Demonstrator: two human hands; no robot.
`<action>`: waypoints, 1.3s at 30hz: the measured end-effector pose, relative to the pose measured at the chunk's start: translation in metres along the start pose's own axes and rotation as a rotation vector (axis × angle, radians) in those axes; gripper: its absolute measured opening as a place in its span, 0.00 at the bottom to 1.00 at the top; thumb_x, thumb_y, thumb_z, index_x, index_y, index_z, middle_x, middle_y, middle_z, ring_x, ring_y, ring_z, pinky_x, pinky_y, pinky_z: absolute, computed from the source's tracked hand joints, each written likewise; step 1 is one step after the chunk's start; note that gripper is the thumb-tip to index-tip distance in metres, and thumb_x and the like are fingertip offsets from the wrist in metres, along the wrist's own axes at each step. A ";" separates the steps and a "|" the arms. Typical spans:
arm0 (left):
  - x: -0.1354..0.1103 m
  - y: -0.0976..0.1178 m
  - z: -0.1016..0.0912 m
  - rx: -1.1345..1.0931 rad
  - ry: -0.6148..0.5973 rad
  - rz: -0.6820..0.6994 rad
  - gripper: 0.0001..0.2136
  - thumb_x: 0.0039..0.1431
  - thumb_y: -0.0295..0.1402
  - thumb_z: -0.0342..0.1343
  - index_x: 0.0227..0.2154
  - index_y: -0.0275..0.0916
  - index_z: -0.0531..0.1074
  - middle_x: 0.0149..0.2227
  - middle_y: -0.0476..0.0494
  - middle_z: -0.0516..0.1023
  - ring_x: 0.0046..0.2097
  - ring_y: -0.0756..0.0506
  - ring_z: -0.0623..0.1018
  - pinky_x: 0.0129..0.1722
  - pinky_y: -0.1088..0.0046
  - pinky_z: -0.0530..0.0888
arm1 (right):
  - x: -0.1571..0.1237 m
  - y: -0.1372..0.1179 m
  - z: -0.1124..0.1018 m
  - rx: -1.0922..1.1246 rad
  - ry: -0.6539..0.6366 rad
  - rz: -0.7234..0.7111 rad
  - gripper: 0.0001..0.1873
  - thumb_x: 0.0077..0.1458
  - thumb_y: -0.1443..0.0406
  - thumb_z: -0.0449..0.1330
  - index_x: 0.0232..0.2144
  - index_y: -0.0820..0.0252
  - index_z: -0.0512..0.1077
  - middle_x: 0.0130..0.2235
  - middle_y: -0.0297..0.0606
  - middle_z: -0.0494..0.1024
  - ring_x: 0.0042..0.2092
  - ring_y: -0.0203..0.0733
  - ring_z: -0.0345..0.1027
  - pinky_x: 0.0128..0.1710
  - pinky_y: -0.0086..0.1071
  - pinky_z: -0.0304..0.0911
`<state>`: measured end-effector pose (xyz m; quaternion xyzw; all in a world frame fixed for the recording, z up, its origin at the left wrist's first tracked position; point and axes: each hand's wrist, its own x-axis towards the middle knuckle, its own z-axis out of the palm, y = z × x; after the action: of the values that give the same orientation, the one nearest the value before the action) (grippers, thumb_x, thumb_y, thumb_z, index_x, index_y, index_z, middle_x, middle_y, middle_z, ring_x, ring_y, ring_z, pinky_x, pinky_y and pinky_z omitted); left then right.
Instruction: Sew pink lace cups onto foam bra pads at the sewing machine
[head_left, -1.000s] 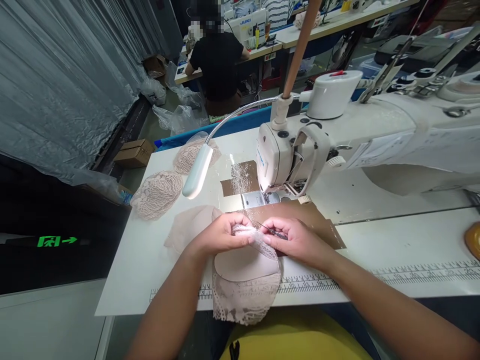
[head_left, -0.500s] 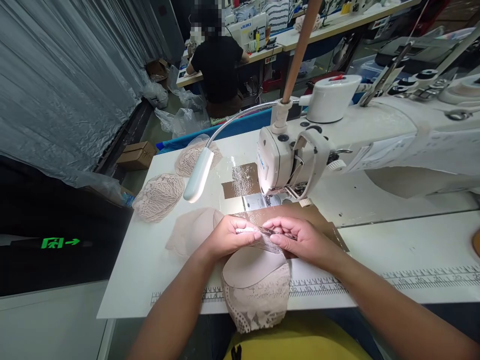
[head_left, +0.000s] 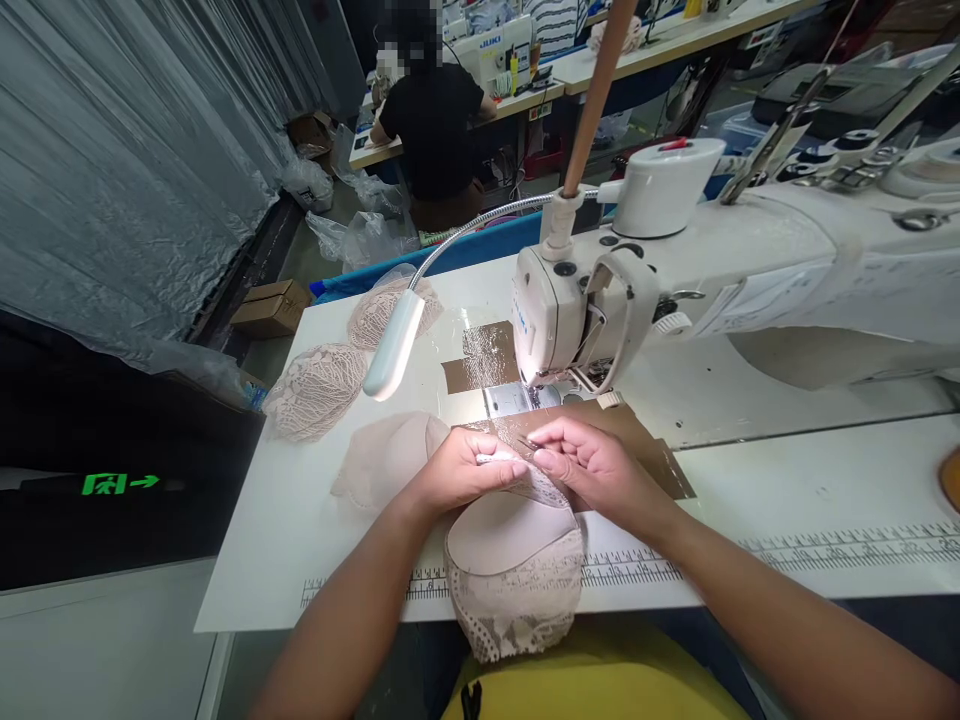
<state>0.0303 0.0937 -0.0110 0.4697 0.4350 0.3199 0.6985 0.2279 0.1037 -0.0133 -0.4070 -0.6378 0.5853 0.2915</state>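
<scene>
My left hand [head_left: 469, 468] is closed on the upper edge of a beige lace bra cup [head_left: 510, 535], pinching it between thumb and fingers. The cup hangs down over the table's front edge, its smooth lining facing up and patterned lace below. My right hand [head_left: 592, 462] is closed round small metal thread snips [head_left: 529, 443], mostly hidden by the fingers. Their tips point left, close to the pinched edge. Left of my left hand, a sheer beige cup piece [head_left: 386, 460] lies flat on the table.
A white sewing machine [head_left: 562, 310] stands just beyond my hands, with a bendable lamp [head_left: 396, 345] beside it. Two lace cups [head_left: 316, 390] lie at the table's left. Brown tape [head_left: 645, 440] and a printed ruler [head_left: 637, 570] cover parts of the table. Another person [head_left: 431, 130] sits at a machine ahead.
My right hand has shifted slightly, and the snips have turned so that their tips now point up and left; less of them shows. The left hand keeps its pinch on the cup.
</scene>
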 end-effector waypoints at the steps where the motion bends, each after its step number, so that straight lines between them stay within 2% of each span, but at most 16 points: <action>1: 0.000 0.001 0.000 0.000 -0.006 0.001 0.15 0.47 0.40 0.65 0.27 0.30 0.76 0.23 0.46 0.72 0.26 0.52 0.70 0.29 0.74 0.67 | 0.000 0.000 0.001 0.045 -0.013 0.012 0.16 0.54 0.57 0.59 0.43 0.57 0.68 0.38 0.36 0.76 0.39 0.41 0.71 0.37 0.33 0.66; 4: 0.000 0.005 -0.006 0.077 0.047 0.040 0.16 0.48 0.42 0.64 0.32 0.32 0.76 0.28 0.44 0.75 0.30 0.49 0.73 0.34 0.72 0.70 | 0.002 -0.002 0.003 -0.042 -0.072 0.029 0.17 0.52 0.57 0.60 0.44 0.56 0.69 0.36 0.35 0.76 0.39 0.42 0.71 0.37 0.34 0.66; 6: -0.003 0.011 -0.017 0.223 0.202 0.124 0.17 0.52 0.43 0.60 0.37 0.34 0.76 0.33 0.43 0.76 0.35 0.47 0.75 0.37 0.71 0.71 | 0.002 -0.005 0.002 -0.214 -0.039 0.028 0.11 0.54 0.58 0.57 0.34 0.58 0.73 0.32 0.35 0.76 0.35 0.42 0.69 0.34 0.35 0.64; 9: -0.014 0.023 -0.040 0.543 0.514 0.226 0.17 0.56 0.44 0.56 0.43 0.37 0.74 0.42 0.41 0.76 0.42 0.45 0.74 0.43 0.68 0.70 | 0.003 -0.006 -0.004 -0.354 0.050 0.038 0.09 0.53 0.60 0.54 0.26 0.58 0.71 0.29 0.35 0.74 0.33 0.42 0.66 0.32 0.34 0.61; 12: -0.031 0.033 -0.054 0.898 0.639 0.149 0.21 0.55 0.45 0.55 0.48 0.40 0.71 0.51 0.40 0.72 0.47 0.41 0.72 0.44 0.66 0.69 | 0.002 -0.002 -0.012 -0.395 0.071 0.016 0.07 0.51 0.62 0.53 0.24 0.58 0.67 0.27 0.33 0.72 0.31 0.40 0.64 0.30 0.32 0.58; 15: -0.051 0.037 -0.046 1.070 0.645 0.095 0.20 0.55 0.45 0.54 0.49 0.40 0.70 0.52 0.40 0.71 0.46 0.41 0.73 0.40 0.68 0.70 | -0.001 0.001 -0.016 -0.417 0.078 -0.041 0.07 0.51 0.63 0.53 0.24 0.57 0.66 0.26 0.32 0.70 0.29 0.38 0.61 0.28 0.30 0.55; 17: -0.064 0.035 -0.031 1.035 0.552 0.086 0.17 0.58 0.44 0.52 0.42 0.39 0.73 0.42 0.42 0.75 0.39 0.44 0.74 0.35 0.72 0.69 | -0.003 0.001 -0.016 -0.411 0.085 -0.079 0.07 0.52 0.63 0.53 0.25 0.57 0.67 0.26 0.32 0.70 0.29 0.38 0.61 0.27 0.30 0.55; 20: -0.078 0.028 -0.016 0.965 0.363 0.003 0.16 0.59 0.46 0.49 0.32 0.38 0.74 0.28 0.47 0.75 0.31 0.47 0.73 0.29 0.74 0.68 | -0.006 -0.003 -0.016 -0.424 0.084 -0.135 0.07 0.53 0.62 0.52 0.28 0.58 0.68 0.27 0.32 0.71 0.29 0.37 0.62 0.28 0.30 0.56; 22: -0.081 0.024 -0.018 1.044 0.468 0.018 0.16 0.58 0.47 0.49 0.35 0.39 0.74 0.32 0.45 0.76 0.34 0.45 0.74 0.31 0.73 0.69 | -0.007 -0.005 -0.019 -0.484 0.044 -0.142 0.08 0.53 0.63 0.52 0.30 0.57 0.70 0.28 0.33 0.72 0.29 0.38 0.63 0.28 0.30 0.56; 25: -0.073 0.019 -0.036 1.182 0.704 0.097 0.18 0.58 0.46 0.49 0.44 0.40 0.71 0.48 0.41 0.73 0.46 0.41 0.73 0.40 0.69 0.70 | -0.009 -0.005 -0.024 -0.678 0.000 -0.066 0.08 0.52 0.64 0.52 0.32 0.55 0.71 0.31 0.33 0.75 0.30 0.40 0.66 0.26 0.30 0.56; 28: -0.053 0.018 -0.053 1.236 0.658 0.075 0.22 0.57 0.44 0.51 0.52 0.39 0.66 0.58 0.39 0.64 0.56 0.38 0.66 0.51 0.63 0.66 | -0.010 -0.002 -0.024 -0.874 0.143 -0.024 0.11 0.54 0.61 0.53 0.37 0.55 0.72 0.37 0.38 0.77 0.33 0.44 0.68 0.26 0.31 0.58; 30: -0.037 0.018 -0.055 1.240 0.569 0.063 0.24 0.55 0.43 0.53 0.53 0.39 0.65 0.58 0.37 0.64 0.58 0.36 0.63 0.54 0.59 0.63 | -0.012 0.000 -0.018 -0.914 0.180 -0.122 0.15 0.57 0.62 0.50 0.43 0.57 0.71 0.40 0.42 0.77 0.33 0.43 0.68 0.25 0.31 0.59; 32: -0.022 0.018 -0.052 1.218 0.478 0.077 0.21 0.54 0.40 0.53 0.50 0.39 0.68 0.51 0.37 0.70 0.53 0.36 0.67 0.50 0.58 0.65 | -0.014 0.002 -0.008 -0.927 0.048 -0.289 0.16 0.58 0.66 0.48 0.45 0.57 0.70 0.43 0.43 0.75 0.32 0.41 0.67 0.25 0.30 0.58; 35: -0.007 0.020 -0.046 1.160 0.366 0.117 0.10 0.53 0.35 0.52 0.36 0.39 0.73 0.35 0.43 0.74 0.41 0.40 0.71 0.41 0.64 0.67 | -0.017 0.004 0.001 -0.985 -0.218 -0.442 0.16 0.49 0.74 0.50 0.38 0.57 0.72 0.43 0.42 0.73 0.33 0.39 0.66 0.27 0.30 0.56; 37: -0.005 0.020 -0.045 1.106 0.312 0.148 0.05 0.51 0.32 0.52 0.26 0.38 0.71 0.30 0.46 0.71 0.37 0.43 0.71 0.38 0.68 0.67 | -0.019 0.004 -0.001 -1.009 -0.299 -0.420 0.15 0.43 0.77 0.51 0.31 0.58 0.70 0.38 0.39 0.73 0.34 0.40 0.65 0.29 0.30 0.55; 39: -0.008 0.019 -0.044 1.041 0.270 0.177 0.06 0.52 0.32 0.51 0.23 0.38 0.68 0.28 0.47 0.69 0.35 0.46 0.70 0.35 0.71 0.66 | -0.020 0.001 -0.010 -0.984 -0.334 -0.332 0.11 0.41 0.78 0.51 0.24 0.58 0.66 0.31 0.36 0.72 0.32 0.39 0.64 0.29 0.30 0.54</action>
<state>-0.0143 0.1101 0.0018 0.7429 0.5806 0.1777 0.2819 0.2472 0.0915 -0.0111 -0.2906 -0.9297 0.2207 0.0500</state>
